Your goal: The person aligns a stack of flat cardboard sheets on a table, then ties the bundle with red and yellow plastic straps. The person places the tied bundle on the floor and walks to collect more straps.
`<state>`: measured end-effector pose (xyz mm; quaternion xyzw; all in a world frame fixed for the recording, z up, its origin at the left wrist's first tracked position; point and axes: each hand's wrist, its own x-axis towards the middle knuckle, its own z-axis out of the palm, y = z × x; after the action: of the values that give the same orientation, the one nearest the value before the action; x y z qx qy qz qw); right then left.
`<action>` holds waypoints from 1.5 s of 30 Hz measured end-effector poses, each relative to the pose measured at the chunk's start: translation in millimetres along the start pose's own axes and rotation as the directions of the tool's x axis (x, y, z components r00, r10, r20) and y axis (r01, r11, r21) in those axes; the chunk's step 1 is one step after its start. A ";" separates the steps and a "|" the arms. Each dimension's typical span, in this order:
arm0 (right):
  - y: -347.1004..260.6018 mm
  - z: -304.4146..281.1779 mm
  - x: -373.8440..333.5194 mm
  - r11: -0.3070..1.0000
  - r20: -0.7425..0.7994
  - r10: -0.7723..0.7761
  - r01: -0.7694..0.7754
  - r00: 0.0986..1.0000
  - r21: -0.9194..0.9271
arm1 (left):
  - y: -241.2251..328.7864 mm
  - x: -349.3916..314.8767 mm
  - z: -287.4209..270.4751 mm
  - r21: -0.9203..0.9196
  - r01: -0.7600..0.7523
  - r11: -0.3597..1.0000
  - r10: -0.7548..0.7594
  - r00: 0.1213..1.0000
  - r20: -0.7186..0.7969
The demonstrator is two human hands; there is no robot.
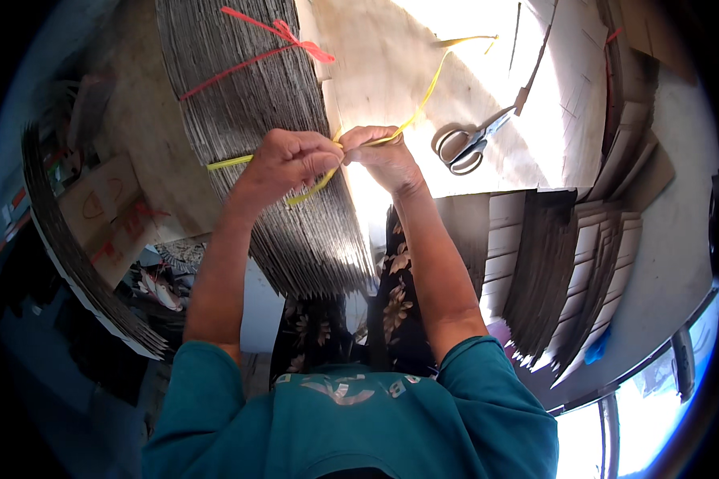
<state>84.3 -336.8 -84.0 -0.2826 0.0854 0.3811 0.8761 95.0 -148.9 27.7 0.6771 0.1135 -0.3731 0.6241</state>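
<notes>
A long bundle of flat cardboard sheets (244, 100), edges facing up, lies on the table in front of me. Yellow plastic strap (230, 162) runs round its near part, and a loose length trails right across the tabletop. Above the bundle's right edge, my left hand (291, 160) pinches the strap, fingers closed. Close against it, my right hand (382, 158) is also closed on the strap, which passes over its fingers. The crossing between the fingertips is mostly hidden. Farther along, a red strap (284, 40) is tied in a bow around the same bundle.
Black-handled scissors (467, 150) lie on the sunlit wooden tabletop (375, 68), right of my right hand. Stacks of cardboard (535, 271) stand at the right, beyond the table edge. On the left are a cardboard box (104, 207) and another curved cardboard stack (80, 255).
</notes>
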 end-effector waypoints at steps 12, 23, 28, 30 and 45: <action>12.7 53.2 5.6 0.926 -0.529 -0.334 0.166 0.780 -0.340 | -17.3 29.7 -4.1 0.573 -0.198 0.795 0.298 0.951 -0.085; 14.7 40.3 7.5 0.955 -0.448 -0.284 0.208 0.848 -0.211 | -23.0 34.2 0.5 0.597 -0.245 0.764 0.383 0.917 -0.114; 5.9 34.8 4.4 0.964 -0.396 -0.109 0.194 0.912 0.180 | -23.4 26.6 2.7 0.595 -0.240 0.767 0.412 0.895 -0.171; 11.0 25.1 3.5 0.911 -0.301 -0.104 0.212 0.948 0.355 | -21.8 22.7 5.4 0.617 -0.232 0.752 0.420 0.890 -0.177; -25.2 -50.9 -72.2 0.405 -0.477 -0.671 -0.259 0.568 -0.877 | -22.8 -2.0 -15.0 0.764 -0.171 0.622 0.534 0.807 -0.254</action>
<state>55.5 -423.9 -88.8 -0.8429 0.2067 0.0648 0.4925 84.9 -129.8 10.8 0.9394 -0.0351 -0.0818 0.3310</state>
